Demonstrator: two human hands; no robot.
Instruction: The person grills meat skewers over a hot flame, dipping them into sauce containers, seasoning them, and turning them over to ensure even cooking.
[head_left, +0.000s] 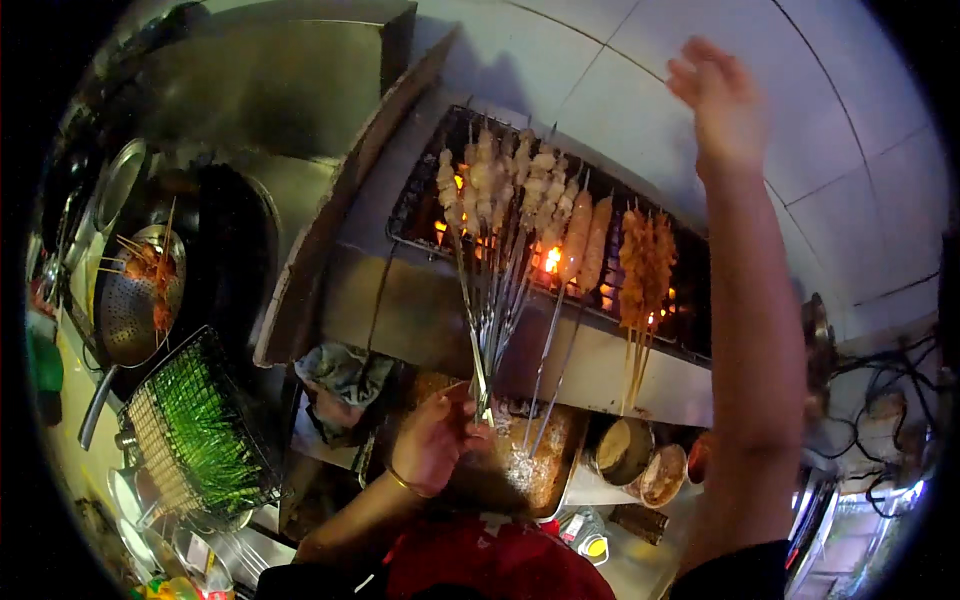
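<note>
My left hand (433, 442), with a thin bangle at the wrist, grips the lower ends of a bundle of metal skewers (491, 341). Pale meat pieces (517, 176) on these skewers lie over the flames of a long charcoal grill (416, 202). Two sausage-like skewers (587, 236) rest just right of the bundle, apart from my hand. Farther right are orange-brown meat skewers (646, 259) on wooden sticks. My right hand (716, 105) is raised beyond the grill's right part, before the tiled wall. It is blurred, its fingers look slightly apart, and nothing shows in it.
Flames (553, 259) rise between the skewers. A metal tray (551, 450) and seasoning tubs (626, 450) stand before the grill. Left are an upright panel (352, 187), a perforated ladle (142, 315) with skewers and a wire basket (202, 435) of greens. Cables (896, 375) hang right.
</note>
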